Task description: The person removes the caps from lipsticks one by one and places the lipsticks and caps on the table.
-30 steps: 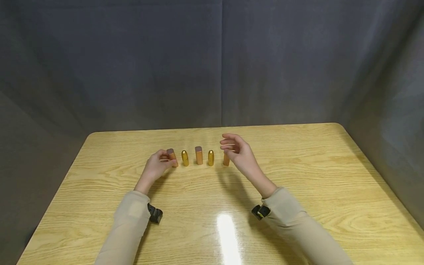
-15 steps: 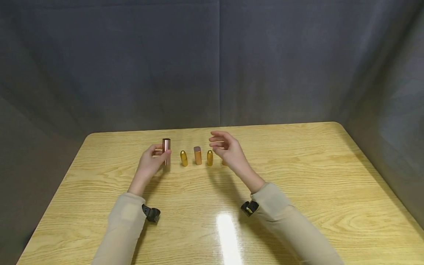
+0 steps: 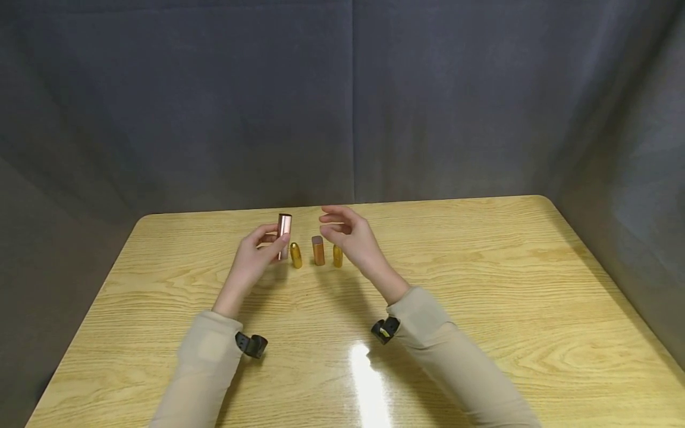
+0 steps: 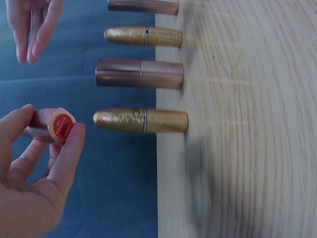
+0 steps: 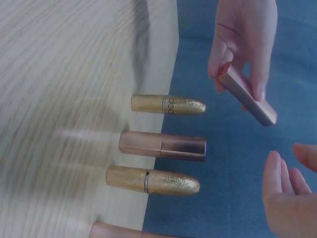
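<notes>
My left hand pinches a rose-gold lipstick between thumb and fingers, raised above the table. In the left wrist view the held lipstick turns its red label toward the camera. Beside it a bullet-shaped gold lipstick stands upright, then a rose-gold lipstick and another gold lipstick. A further rose-gold lipstick shows at the edge of the right wrist view; my right hand hides it in the head view. That right hand hovers above the row, fingers loosely bent, holding nothing.
The wood-grain table has a bright light reflection near its front. A dark grey-blue curtain hangs behind the table's back edge and along the sides. Black wrist cameras sit at both sleeves.
My left hand has lifted the leftmost lipstick off the table and, after a slight move left, carried it right toward the row. My right hand has moved left above the standing lipsticks.
</notes>
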`<state>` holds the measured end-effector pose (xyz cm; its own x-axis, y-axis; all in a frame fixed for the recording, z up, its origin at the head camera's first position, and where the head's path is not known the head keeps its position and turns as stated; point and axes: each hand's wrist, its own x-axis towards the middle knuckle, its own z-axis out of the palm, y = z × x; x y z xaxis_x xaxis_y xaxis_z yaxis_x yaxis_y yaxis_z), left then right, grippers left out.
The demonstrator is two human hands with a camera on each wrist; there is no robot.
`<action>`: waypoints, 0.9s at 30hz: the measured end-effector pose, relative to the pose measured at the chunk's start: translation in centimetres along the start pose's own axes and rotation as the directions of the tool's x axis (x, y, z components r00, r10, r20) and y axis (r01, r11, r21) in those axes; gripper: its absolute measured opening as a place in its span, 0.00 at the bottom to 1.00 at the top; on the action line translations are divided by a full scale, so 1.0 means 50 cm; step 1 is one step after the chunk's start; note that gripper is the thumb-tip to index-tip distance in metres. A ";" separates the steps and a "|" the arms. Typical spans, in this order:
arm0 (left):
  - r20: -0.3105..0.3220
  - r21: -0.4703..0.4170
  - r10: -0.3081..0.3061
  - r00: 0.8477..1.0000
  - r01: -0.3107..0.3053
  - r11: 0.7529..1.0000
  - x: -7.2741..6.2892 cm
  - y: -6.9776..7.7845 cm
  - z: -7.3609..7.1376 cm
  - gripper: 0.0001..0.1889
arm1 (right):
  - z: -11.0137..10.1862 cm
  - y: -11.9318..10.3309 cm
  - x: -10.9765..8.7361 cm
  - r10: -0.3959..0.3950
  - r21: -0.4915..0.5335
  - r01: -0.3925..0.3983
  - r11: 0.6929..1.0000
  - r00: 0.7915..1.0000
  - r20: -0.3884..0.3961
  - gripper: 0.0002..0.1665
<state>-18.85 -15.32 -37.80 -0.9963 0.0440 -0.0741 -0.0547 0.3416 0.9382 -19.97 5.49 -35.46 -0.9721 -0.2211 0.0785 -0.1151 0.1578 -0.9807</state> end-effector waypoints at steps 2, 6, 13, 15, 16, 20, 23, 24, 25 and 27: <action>0.016 0.003 0.005 1.000 -0.005 1.000 -0.001 0.003 0.005 0.26 | 0.004 0.001 0.001 0.002 0.010 -0.002 1.000 1.000 -0.003 0.24; 0.047 0.014 0.020 0.999 -0.021 1.000 -0.005 0.012 0.016 0.27 | 0.009 0.003 0.004 0.008 0.035 -0.008 0.999 1.000 0.000 0.24; 0.108 -0.030 0.050 0.993 -0.047 0.998 -0.014 0.032 0.039 0.23 | 0.014 0.006 0.003 0.032 0.053 -0.034 0.998 0.999 0.029 0.27; 0.120 -0.039 0.057 0.991 -0.052 0.998 -0.016 0.036 0.045 0.23 | 0.014 0.005 0.001 0.037 0.037 -0.038 0.999 0.999 0.023 0.27; 0.125 -0.035 0.061 0.990 -0.057 0.998 -0.018 0.038 0.048 0.22 | 0.014 0.006 0.001 0.038 0.029 -0.039 0.999 0.999 0.017 0.26; 0.129 -0.018 0.064 0.990 -0.063 0.998 -0.023 0.047 0.056 0.22 | 0.010 0.007 -0.001 0.051 0.034 -0.050 0.998 0.999 -0.010 0.25; 0.125 -0.010 0.064 0.990 -0.063 0.998 -0.027 0.051 0.058 0.22 | 0.007 0.008 -0.003 0.076 0.067 -0.075 0.995 0.997 -0.013 0.24; 0.123 -0.012 0.065 0.990 -0.064 0.998 -0.027 0.052 0.059 0.22 | 0.006 0.009 -0.003 0.085 0.072 -0.084 0.994 0.996 -0.012 0.24; 0.121 -0.015 0.066 0.990 -0.065 0.998 -0.028 0.052 0.059 0.22 | 0.005 0.009 -0.004 0.089 0.074 -0.088 0.993 0.996 -0.009 0.24; 0.119 -0.019 0.077 0.990 -0.075 0.997 -0.029 0.051 0.060 0.22 | 0.002 0.010 -0.006 0.097 0.079 -0.097 0.992 0.995 0.002 0.25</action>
<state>-17.35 -11.67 -36.31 -0.9825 0.1814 -0.0415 0.0191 0.3199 0.9473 -19.69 5.57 -35.98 -0.9782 -0.2070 -0.0174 -0.0038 0.1017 -0.9948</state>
